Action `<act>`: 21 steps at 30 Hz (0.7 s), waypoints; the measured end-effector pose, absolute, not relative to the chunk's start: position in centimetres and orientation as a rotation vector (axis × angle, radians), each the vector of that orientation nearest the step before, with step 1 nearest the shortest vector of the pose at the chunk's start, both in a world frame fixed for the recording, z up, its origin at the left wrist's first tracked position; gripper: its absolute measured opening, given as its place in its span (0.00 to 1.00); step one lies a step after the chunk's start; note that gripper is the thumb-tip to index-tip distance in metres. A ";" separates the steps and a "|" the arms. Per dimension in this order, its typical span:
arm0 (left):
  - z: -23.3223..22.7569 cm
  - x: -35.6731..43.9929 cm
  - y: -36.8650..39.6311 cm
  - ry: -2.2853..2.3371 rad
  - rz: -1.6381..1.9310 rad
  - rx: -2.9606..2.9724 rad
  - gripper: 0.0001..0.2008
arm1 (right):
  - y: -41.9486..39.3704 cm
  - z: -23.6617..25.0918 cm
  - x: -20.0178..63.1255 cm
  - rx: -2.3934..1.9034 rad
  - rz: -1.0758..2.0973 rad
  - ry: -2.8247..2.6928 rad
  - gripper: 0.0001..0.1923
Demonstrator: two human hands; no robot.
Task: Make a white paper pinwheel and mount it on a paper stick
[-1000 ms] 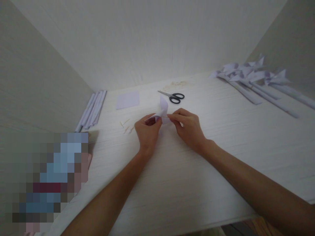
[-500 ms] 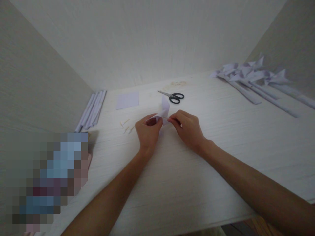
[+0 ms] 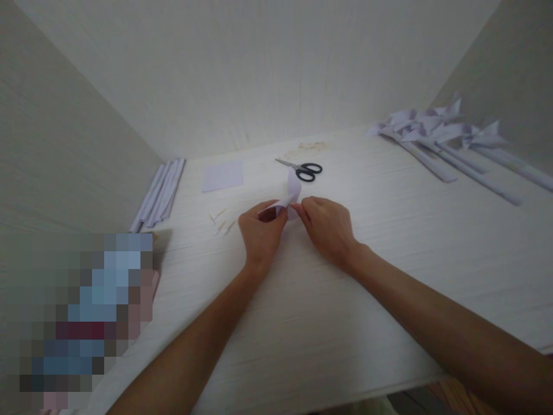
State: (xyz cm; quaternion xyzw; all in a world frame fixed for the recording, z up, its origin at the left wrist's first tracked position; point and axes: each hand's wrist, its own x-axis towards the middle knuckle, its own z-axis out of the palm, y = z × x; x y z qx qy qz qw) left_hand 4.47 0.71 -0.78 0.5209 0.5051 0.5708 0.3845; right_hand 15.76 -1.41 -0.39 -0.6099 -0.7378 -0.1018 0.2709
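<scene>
My left hand (image 3: 262,233) is closed around a white paper pinwheel (image 3: 294,185), its curled blades standing up above the fingers. From the right, my right hand (image 3: 328,227) is closed in a pinch at the middle of the pinwheel, where a thin pale stick meets the paper; the fingers hide most of that stick. Just beyond the pinwheel lie scissors (image 3: 307,171) with black handles, blades pointing left. Several thin yellowish sticks (image 3: 221,222), some with white ends, are scattered left of my left hand.
A square white paper sheet (image 3: 223,176) lies at the back left. Several rolled paper tubes (image 3: 162,193) rest by the left wall. Finished-looking pinwheels on paper sticks (image 3: 432,129) are piled at the back right. Small tan bits (image 3: 313,146) lie near the back wall. A blurred-out patch covers the lower left.
My right hand's fingers have moved in closer against the middle of the pinwheel, so less of the thin stick shows. The pinwheel has shifted slightly right; my left hand keeps its hold.
</scene>
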 end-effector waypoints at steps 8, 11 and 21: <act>-1.1 4.3 1.1 1.291 1.466 1.291 0.07 | -1.4 -0.4 15.6 -1.592 -0.214 -2.000 0.11; -1.1 4.2 1.2 1.308 1.460 1.278 0.06 | -1.4 -0.3 15.8 -1.551 -0.146 -2.000 0.09; -0.8 4.4 0.9 1.312 1.439 1.301 0.07 | -1.4 -0.1 15.7 -1.791 -0.213 -2.008 0.19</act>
